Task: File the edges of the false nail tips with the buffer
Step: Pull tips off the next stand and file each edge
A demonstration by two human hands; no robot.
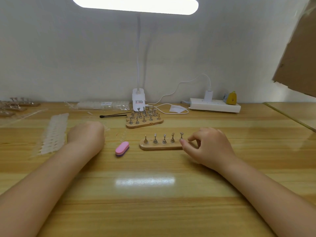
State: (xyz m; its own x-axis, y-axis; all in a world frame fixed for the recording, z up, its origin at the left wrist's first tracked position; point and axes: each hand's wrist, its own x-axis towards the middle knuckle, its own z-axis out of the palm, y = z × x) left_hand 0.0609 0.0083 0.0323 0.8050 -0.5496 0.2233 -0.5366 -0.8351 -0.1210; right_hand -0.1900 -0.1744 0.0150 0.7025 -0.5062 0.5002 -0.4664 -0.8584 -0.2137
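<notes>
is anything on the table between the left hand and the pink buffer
Nothing visible does. The pink buffer lies flat on the table, just right of the left hand, with only bare wood between them. The wooden stand sits further right, where the right hand touches its end.

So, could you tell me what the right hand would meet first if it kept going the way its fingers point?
Probably nothing new: the right hand points left, already touching the wooden stand. Beyond lies the buffer.
</notes>
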